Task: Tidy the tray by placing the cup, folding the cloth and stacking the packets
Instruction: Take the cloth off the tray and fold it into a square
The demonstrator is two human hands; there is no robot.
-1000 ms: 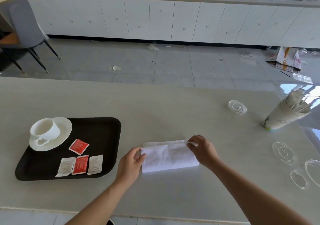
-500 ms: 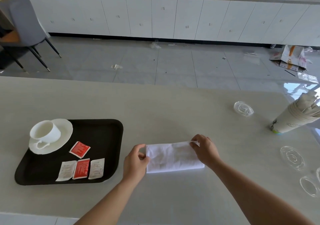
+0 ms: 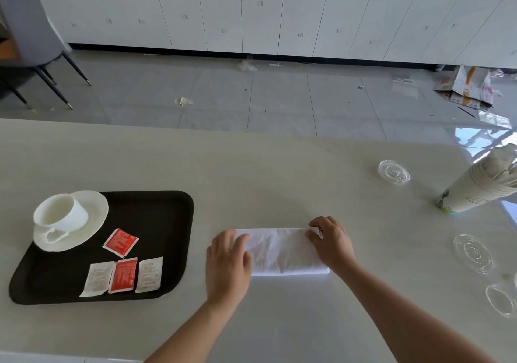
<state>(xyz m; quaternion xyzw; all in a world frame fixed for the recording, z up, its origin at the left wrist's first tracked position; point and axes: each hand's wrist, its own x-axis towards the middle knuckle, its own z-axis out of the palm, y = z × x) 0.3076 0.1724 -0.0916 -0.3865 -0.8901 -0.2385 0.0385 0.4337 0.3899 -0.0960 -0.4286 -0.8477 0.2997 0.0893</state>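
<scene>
A white cloth [image 3: 282, 252], folded into a long strip, lies on the table right of the black tray [image 3: 167, 214]. My left hand [image 3: 228, 264] lies flat on its left end with the fingers straight. My right hand [image 3: 331, 241] rests on its right end, fingertips curled at the far corner. On the tray a white cup [image 3: 60, 214] sits on a saucer [image 3: 92, 209] at the far left. A red packet [image 3: 120, 243] lies loose, and below it a white packet [image 3: 97, 278], a red packet [image 3: 123, 276] and a white packet [image 3: 149, 274] lie side by side.
A stack of paper cups [image 3: 475, 189] lies tilted at the table's right. Clear plastic lids [image 3: 393, 172] [image 3: 472, 252] [image 3: 500, 299] are scattered near it. The table's near edge runs along the bottom left. A grey chair [image 3: 30, 32] stands beyond, on the floor.
The cloth's raised far edge has been laid down flat. My left hand went from pinching the left end to lying flat on it. The right hand stays on the right end.
</scene>
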